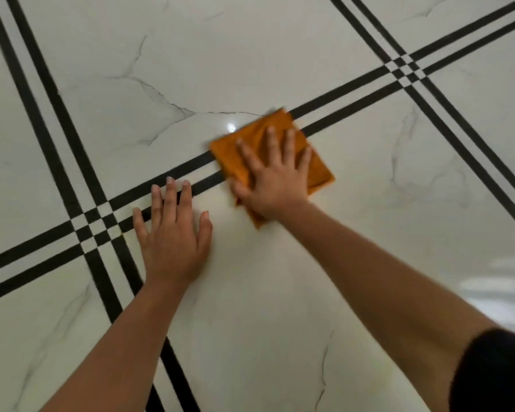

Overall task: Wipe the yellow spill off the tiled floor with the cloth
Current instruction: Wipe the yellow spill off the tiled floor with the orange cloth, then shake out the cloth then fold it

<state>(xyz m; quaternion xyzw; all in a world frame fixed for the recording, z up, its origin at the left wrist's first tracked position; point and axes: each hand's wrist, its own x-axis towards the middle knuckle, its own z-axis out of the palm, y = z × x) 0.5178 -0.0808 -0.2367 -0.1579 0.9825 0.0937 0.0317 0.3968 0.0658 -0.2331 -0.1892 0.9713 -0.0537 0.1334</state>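
A folded orange cloth (318,166) lies flat on the white marble tiled floor (250,55), across a pair of black stripes. My right hand (272,179) presses down on the cloth with fingers spread. My left hand (173,236) rests flat on the bare floor to the left of the cloth, fingers apart, holding nothing. A faint yellowish tint (220,215) shows on the tile between my two hands; its edges are hard to make out. The cloth's edges look blurred.
Double black stripes (81,162) cross the floor and meet in checkered crossings at left (94,224) and upper right (405,68). A bright light glare (231,127) sits just left of the cloth. A dark sleeve (494,373) shows at lower right.
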